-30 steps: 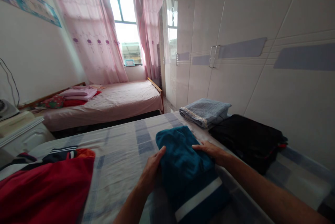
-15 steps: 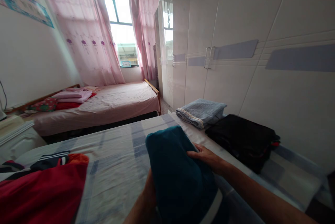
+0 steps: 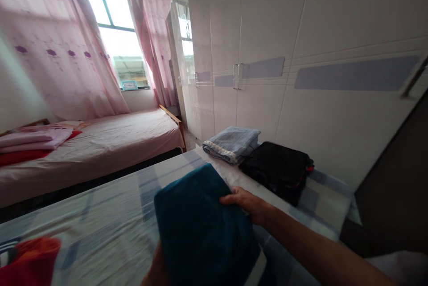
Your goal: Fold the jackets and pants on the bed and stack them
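A folded teal garment with a white stripe near its lower edge is held up above the bed between both hands. My right hand grips its right edge, thumb on top and the other fingers mostly hidden beneath. At the lower left, my left hand is closed on the opposite side, its fingers concealed behind the cloth. Beyond the garment, a folded grey-blue cloth lies on the bed. Beside that is a stack of folded black clothes.
Red and orange clothes lie at the left on the checked bedsheet. A second bed with pink bedding stands by the window. The white wardrobe runs along the right side, past the bed's edge.
The view has turned to the right, so the room shifts left in the picture. Both hands keep hold of the teal garment, which now looks wider and more face-on.
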`<state>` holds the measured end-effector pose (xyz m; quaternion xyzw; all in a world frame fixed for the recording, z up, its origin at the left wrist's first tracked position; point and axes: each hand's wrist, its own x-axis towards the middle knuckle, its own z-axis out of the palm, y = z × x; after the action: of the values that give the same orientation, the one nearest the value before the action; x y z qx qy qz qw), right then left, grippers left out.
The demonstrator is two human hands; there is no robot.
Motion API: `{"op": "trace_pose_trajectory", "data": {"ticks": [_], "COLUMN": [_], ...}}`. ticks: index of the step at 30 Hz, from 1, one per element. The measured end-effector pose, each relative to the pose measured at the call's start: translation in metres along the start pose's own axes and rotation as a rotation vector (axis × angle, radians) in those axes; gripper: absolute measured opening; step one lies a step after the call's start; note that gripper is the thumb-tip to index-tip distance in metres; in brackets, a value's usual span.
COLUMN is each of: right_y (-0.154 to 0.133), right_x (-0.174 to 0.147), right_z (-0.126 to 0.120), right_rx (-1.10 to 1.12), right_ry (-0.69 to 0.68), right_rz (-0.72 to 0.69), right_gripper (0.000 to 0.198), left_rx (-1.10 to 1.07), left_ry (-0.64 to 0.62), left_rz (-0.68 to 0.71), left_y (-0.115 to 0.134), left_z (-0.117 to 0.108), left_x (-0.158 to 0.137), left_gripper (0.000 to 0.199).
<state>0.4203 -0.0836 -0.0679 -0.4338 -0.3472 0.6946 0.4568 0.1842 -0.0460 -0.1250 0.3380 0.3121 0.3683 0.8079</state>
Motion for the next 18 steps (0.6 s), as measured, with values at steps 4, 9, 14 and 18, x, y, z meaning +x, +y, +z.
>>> {"op": "trace_pose_trajectory", "data": {"ticks": [4,9,14,18], "right_y": [-0.049,-0.121,-0.112,-0.057], "right_x": [-0.024,-0.043,-0.034,-0.034], "right_z": [0.003,-0.038,-0.131,-0.193], "right_rx": [-0.005,-0.08,-0.311,-0.41], "right_ry": [0.141,0.524,1.214,1.408], "right_rz": [-0.329,-0.747,-0.695,-0.518], "right_gripper": [0.052,0.048,0.037,0.026], "left_rx": [-0.139,-0.268,-0.268,-0.245], "left_ry": [-0.15,-0.238,-0.233,-0.232], "left_rz": [-0.154,-0.23,-0.224,-0.206], "left_y": [-0.005,-0.009,-0.008,-0.009], "left_z": [0.011,0.013,0.015,0.016], "left_x": [0.014,0.018,0.016,0.014], "left_gripper": [0.041,0.047,0.044,0.042]}}
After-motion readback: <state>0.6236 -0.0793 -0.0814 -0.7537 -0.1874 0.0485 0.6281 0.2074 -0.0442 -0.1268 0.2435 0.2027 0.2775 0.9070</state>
